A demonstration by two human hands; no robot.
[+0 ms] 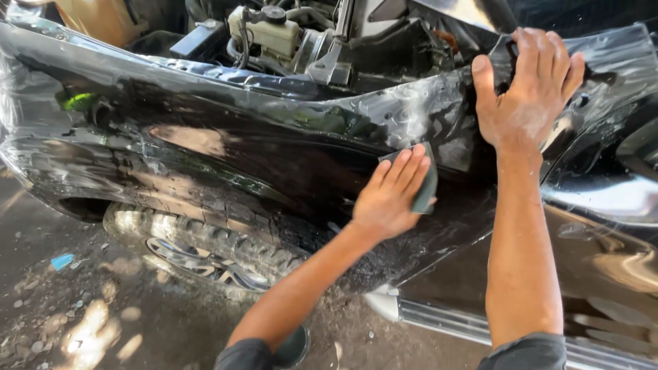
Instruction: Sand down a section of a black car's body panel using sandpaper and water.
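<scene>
A wet, glossy black car fender [226,144] fills the view, with the engine bay open above it. My left hand [392,193] lies flat against the fender's rear part, fingers together, pressing a grey-green sanding pad [428,185] onto the panel. My right hand [526,85] rests open, fingers spread, on the fender's top edge near the windscreen pillar, higher and to the right of the left hand. Both forearms reach up from the bottom of the frame.
The front wheel and tyre [205,250] sit under the fender. A black door [603,247] with a chrome sill strip lies at the right. A white fluid reservoir [264,31] stands in the engine bay. The ground [75,308] is wet, gritty concrete with a small blue scrap.
</scene>
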